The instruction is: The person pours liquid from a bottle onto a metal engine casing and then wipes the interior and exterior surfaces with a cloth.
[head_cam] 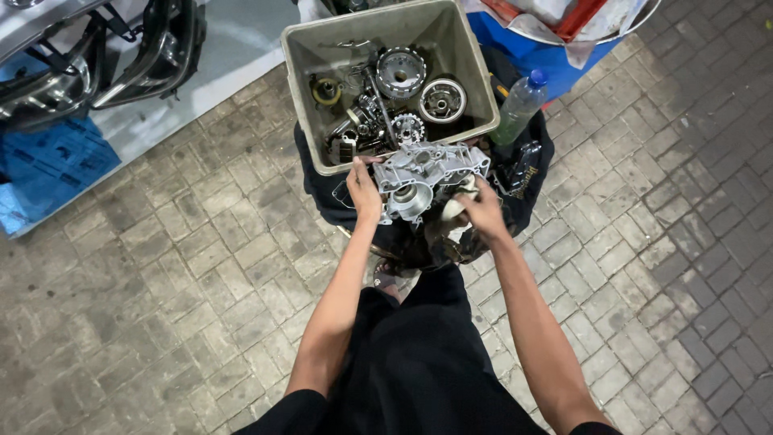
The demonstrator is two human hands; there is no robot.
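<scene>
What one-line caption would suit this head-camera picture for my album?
Left hand and right hand grip a silver engine casing beside a tub of metal parts.

Single head-worn view, looking steeply down from standing height. Faces forward over both outstretched arms onto brick paving (161,266). Mid-range: beige parts bin (475,80) sits upper centre, the person's own dark-clothed body fills the bottom edge. No second view.

Silver cast-metal engine casing (423,181) held level against the tub's near rim.
</scene>
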